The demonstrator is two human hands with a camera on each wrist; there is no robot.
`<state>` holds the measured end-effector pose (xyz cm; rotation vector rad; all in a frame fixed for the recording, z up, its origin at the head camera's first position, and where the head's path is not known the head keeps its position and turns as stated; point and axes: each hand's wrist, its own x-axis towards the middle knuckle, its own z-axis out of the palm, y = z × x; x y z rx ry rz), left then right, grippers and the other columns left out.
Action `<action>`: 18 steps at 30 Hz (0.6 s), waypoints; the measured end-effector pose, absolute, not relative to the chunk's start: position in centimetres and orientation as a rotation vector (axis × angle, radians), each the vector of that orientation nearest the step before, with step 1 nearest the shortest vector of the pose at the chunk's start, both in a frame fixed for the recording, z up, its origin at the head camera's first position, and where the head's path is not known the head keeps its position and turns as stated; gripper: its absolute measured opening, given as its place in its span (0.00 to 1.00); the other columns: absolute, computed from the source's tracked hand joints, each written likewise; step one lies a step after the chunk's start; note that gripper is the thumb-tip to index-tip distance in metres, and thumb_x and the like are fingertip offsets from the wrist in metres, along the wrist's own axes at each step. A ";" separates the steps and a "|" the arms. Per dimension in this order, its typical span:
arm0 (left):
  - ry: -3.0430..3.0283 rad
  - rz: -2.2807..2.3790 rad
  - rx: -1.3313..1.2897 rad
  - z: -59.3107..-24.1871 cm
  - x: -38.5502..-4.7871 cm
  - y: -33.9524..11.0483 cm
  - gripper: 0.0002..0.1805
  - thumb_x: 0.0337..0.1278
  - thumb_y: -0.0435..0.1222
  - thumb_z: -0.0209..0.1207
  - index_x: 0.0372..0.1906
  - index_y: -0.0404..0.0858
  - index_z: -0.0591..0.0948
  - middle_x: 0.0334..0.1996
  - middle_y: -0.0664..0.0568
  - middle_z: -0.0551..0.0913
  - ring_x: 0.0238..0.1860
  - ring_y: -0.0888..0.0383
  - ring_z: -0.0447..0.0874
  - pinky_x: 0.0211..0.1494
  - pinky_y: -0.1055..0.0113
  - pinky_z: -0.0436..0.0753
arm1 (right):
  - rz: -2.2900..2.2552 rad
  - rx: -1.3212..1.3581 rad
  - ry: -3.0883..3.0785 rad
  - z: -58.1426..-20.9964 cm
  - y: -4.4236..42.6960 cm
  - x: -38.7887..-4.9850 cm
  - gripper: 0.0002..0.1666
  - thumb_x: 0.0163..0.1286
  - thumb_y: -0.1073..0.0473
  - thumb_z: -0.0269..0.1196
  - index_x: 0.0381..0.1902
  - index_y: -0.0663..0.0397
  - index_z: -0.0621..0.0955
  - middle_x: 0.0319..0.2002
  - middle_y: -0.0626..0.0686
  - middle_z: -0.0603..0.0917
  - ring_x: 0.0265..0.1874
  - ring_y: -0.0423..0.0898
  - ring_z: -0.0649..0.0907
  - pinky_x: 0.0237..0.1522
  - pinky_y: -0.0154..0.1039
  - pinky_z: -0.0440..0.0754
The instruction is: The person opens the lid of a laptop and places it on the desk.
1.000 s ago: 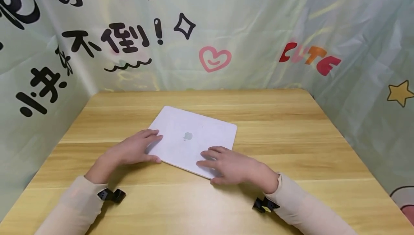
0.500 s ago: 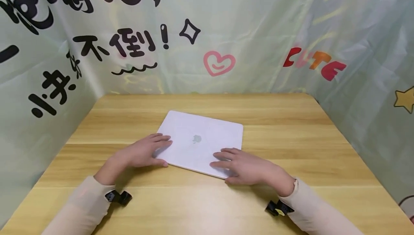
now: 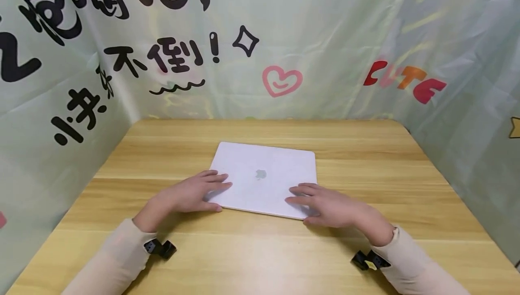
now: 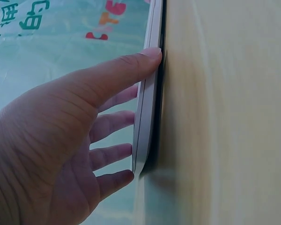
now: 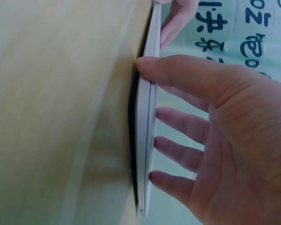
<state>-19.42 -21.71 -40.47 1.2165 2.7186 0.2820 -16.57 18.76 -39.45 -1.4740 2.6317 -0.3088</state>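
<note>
A closed silver laptop [image 3: 252,195] lies on the table, its lid with the apple logo facing up and its front edge slightly askew. My left hand [image 3: 195,193] holds its left front corner, fingertips on the lid and thumb at the front edge. At the right front corner my right hand [image 3: 331,205] grips likewise, fingers spread over the lid. Both wrist views show the thumb on the side of the laptop [image 4: 147,93] and the fingertips against the lid. In the right wrist view a narrow dark gap runs under the laptop [image 5: 143,112].
The wooden table [image 3: 260,259] reaches back to a pale green cloth [image 3: 333,24] that hangs at the rear and both sides, printed with black characters and a pink heart. A small black camera sits on each wrist, the left camera [image 3: 160,248] and the right camera [image 3: 370,260].
The laptop has turned counterclockwise on the table, so its front edge lies straighter to me. Both hands have stayed on its corners and moved with it. The head view has also shifted a little.
</note>
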 end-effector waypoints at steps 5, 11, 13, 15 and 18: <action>2.695 0.285 1.250 -40.3 -19.3 -20.9 0.37 0.62 0.58 0.58 0.72 0.46 0.69 0.73 0.46 0.63 0.73 0.39 0.55 0.72 0.45 0.58 | -0.333 -1.459 2.651 -39.3 20.1 -16.9 0.35 0.64 0.57 0.68 0.68 0.53 0.73 0.67 0.59 0.71 0.67 0.60 0.68 0.63 0.56 0.70; 2.688 0.284 1.215 -40.2 -18.8 -19.9 0.36 0.64 0.57 0.57 0.72 0.47 0.68 0.73 0.47 0.61 0.73 0.39 0.54 0.73 0.45 0.57 | -0.357 -1.438 2.666 -39.3 21.3 -17.3 0.34 0.63 0.58 0.69 0.67 0.53 0.74 0.67 0.59 0.71 0.66 0.59 0.69 0.62 0.57 0.71; 2.695 0.274 1.193 -40.2 -18.6 -19.5 0.36 0.64 0.58 0.57 0.73 0.47 0.67 0.74 0.47 0.61 0.73 0.39 0.53 0.73 0.45 0.57 | -0.373 -1.430 2.666 -39.3 21.6 -17.4 0.34 0.63 0.59 0.69 0.67 0.54 0.74 0.66 0.60 0.71 0.66 0.60 0.69 0.62 0.57 0.70; 2.702 0.267 1.170 -40.1 -18.4 -19.1 0.37 0.64 0.58 0.56 0.73 0.48 0.67 0.74 0.48 0.60 0.73 0.39 0.53 0.73 0.45 0.57 | -0.390 -1.416 2.662 -39.3 21.9 -17.6 0.34 0.63 0.60 0.69 0.67 0.54 0.74 0.67 0.60 0.71 0.66 0.60 0.68 0.63 0.58 0.69; 2.707 0.254 1.139 -40.3 -18.2 -18.6 0.37 0.64 0.59 0.56 0.74 0.49 0.66 0.74 0.48 0.59 0.73 0.39 0.52 0.73 0.46 0.57 | -0.406 -1.384 2.651 -39.3 22.3 -17.8 0.34 0.63 0.61 0.68 0.67 0.54 0.74 0.67 0.60 0.71 0.67 0.61 0.67 0.63 0.58 0.68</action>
